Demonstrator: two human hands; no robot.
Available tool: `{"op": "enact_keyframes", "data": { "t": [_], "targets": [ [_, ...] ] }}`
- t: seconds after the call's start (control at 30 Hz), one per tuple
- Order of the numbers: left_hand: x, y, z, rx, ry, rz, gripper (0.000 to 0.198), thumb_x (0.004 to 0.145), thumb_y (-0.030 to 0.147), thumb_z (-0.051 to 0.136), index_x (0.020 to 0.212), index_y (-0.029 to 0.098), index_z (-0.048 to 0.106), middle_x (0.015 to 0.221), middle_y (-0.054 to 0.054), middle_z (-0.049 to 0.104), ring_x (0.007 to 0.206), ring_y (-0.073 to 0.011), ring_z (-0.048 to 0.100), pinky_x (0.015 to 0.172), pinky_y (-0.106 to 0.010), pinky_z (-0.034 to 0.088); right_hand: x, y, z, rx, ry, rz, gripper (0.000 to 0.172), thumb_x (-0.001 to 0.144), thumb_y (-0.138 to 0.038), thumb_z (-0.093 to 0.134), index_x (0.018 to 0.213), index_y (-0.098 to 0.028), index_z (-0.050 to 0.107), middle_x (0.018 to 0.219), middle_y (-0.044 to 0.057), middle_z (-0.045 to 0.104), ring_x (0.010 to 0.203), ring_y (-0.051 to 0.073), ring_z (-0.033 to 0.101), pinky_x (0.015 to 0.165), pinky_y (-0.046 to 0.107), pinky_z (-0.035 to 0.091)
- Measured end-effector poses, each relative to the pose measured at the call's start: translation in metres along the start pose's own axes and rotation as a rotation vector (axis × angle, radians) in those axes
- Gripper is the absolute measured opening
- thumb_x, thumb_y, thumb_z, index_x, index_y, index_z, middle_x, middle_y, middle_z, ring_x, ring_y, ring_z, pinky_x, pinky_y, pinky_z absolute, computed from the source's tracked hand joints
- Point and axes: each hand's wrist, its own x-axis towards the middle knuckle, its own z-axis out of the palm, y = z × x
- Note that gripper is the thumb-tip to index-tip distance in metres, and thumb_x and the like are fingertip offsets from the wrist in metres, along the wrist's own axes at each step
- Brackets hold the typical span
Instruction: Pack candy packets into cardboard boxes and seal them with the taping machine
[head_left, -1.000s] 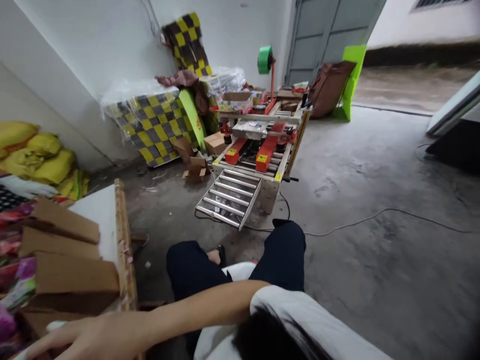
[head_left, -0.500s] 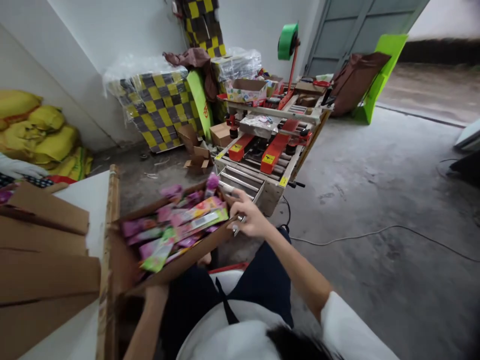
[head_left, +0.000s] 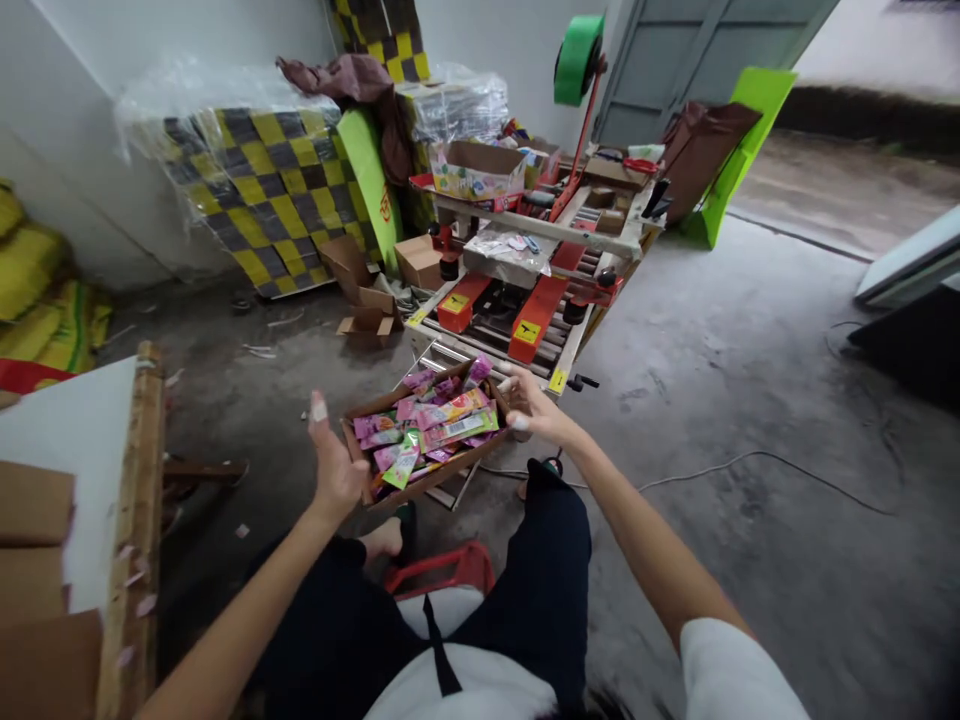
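An open cardboard box full of small pink, purple and green candy packets is held in front of my knees. It reaches the near end of the roller conveyor. My left hand presses its palm against the box's left end, with the thumb side and fingertips pointing up. At the opposite end, my right hand holds the box with bent fingers. White coverings show on some fingertips of both hands. The box's underside is hidden, so I cannot tell whether it touches the rollers.
A carton-sealing machine with a green tape roll stands ahead. On my left is a table with cardboard boxes. Wrapped yellow-and-black stacks stand behind. A cable crosses the floor at right; a red stool is beneath me.
The box has moved right and away from the table, toward the conveyor's end. My left hand has come from under the box's near side to its left end. My view has turned right.
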Motion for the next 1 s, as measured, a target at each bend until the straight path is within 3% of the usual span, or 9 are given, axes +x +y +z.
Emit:
{"op": "enact_keyframes", "data": {
  "t": [0.07, 0.27, 0.4, 0.5, 0.57, 0.63, 0.77, 0.87, 1.0],
  "targets": [
    [0.014, -0.005, -0.007, 0.048, -0.067, 0.145, 0.108, 0.093, 0.083, 0.026, 0.164, 0.016, -0.020, 0.173, -0.020, -0.020, 0.160, -0.0459, -0.011, 0.127, -0.069, 0.001, 0.020, -0.007, -0.003, -0.154, -0.006, 0.032, 0.081, 0.091, -0.065, 0.060, 0.155, -0.020, 0.040, 0.118, 0.010, 0.053, 0.095, 0.021, 0.057, 0.091, 0.040, 0.054],
    [0.040, 0.014, 0.023, 0.167, -0.262, 0.372, 0.121, 0.090, 0.079, 0.049, 0.165, 0.008, -0.016, 0.172, -0.030, -0.009, 0.159, -0.0497, 0.003, 0.123, -0.069, 0.023, 0.052, -0.031, 0.023, -0.627, -0.321, -0.116, 0.038, 0.091, -0.030, 0.066, 0.127, -0.019, 0.073, 0.123, 0.013, 0.054, 0.111, 0.025, 0.059, 0.096, 0.038, 0.054],
    [0.045, 0.023, 0.044, 0.091, -0.504, 0.412, 0.086, 0.099, 0.060, 0.049, 0.164, 0.010, 0.023, 0.170, -0.025, 0.026, 0.157, -0.0381, 0.031, 0.125, -0.055, 0.033, 0.056, -0.033, 0.031, -0.540, -0.434, -0.195, 0.030, 0.088, -0.031, 0.072, 0.113, -0.017, 0.078, 0.127, 0.014, 0.059, 0.115, 0.026, 0.060, 0.101, 0.041, 0.054],
    [0.041, 0.022, 0.049, 0.061, -0.599, 0.379, 0.063, 0.106, 0.046, 0.039, 0.156, 0.008, 0.042, 0.161, -0.021, 0.045, 0.152, -0.0310, 0.042, 0.126, -0.048, 0.034, 0.054, -0.028, 0.023, -0.408, -0.534, -0.179, 0.051, 0.077, -0.047, 0.083, 0.119, -0.018, 0.077, 0.116, 0.010, 0.065, 0.110, 0.025, 0.063, 0.105, 0.041, 0.053],
    [0.037, 0.022, 0.053, 0.089, -0.632, 0.338, 0.062, 0.106, 0.043, 0.038, 0.153, 0.004, 0.045, 0.159, -0.023, 0.047, 0.151, -0.0318, 0.044, 0.126, -0.048, 0.034, 0.048, -0.025, 0.016, -0.323, -0.589, -0.152, 0.078, 0.064, -0.059, 0.089, 0.130, -0.020, 0.073, 0.120, 0.010, 0.067, 0.113, 0.026, 0.064, 0.105, 0.040, 0.052],
    [0.036, 0.022, 0.058, 0.109, -0.671, 0.296, 0.063, 0.105, 0.042, 0.041, 0.153, 0.002, 0.045, 0.160, -0.025, 0.045, 0.151, -0.0346, 0.043, 0.126, -0.050, 0.034, 0.043, -0.021, 0.012, -0.284, -0.594, -0.127, 0.087, 0.058, -0.064, 0.090, 0.132, -0.022, 0.072, 0.128, 0.009, 0.067, 0.119, 0.027, 0.064, 0.106, 0.038, 0.051],
    [0.045, 0.011, 0.066, 0.009, -0.759, 0.200, 0.060, 0.105, 0.041, 0.039, 0.155, 0.008, 0.044, 0.163, -0.021, 0.042, 0.153, -0.0316, 0.039, 0.128, -0.052, 0.030, 0.053, -0.013, 0.017, -0.379, -0.610, -0.071, 0.049, 0.075, -0.051, 0.084, 0.116, -0.024, 0.078, 0.113, 0.005, 0.074, 0.104, 0.021, 0.068, 0.092, 0.031, 0.050],
    [0.063, -0.008, 0.060, -0.245, -0.906, 0.128, 0.058, 0.108, 0.041, 0.024, 0.157, 0.016, 0.043, 0.164, -0.013, 0.044, 0.154, -0.0260, 0.038, 0.128, -0.049, 0.030, 0.075, -0.007, 0.024, -0.501, -0.584, 0.070, 0.035, 0.074, -0.046, 0.086, 0.099, -0.021, 0.079, 0.092, 0.000, 0.073, 0.084, 0.016, 0.065, 0.074, 0.025, 0.043],
    [0.075, -0.015, 0.051, -0.421, -0.992, -0.014, 0.073, 0.095, 0.062, 0.055, 0.154, 0.020, 0.043, 0.162, -0.012, 0.046, 0.149, -0.0324, 0.044, 0.122, -0.046, 0.037, 0.077, -0.007, 0.031, -0.629, -0.492, 0.182, 0.039, 0.071, -0.048, 0.089, 0.091, -0.018, 0.073, 0.090, 0.001, 0.069, 0.080, 0.016, 0.059, 0.067, 0.025, 0.036]
  ]
}}
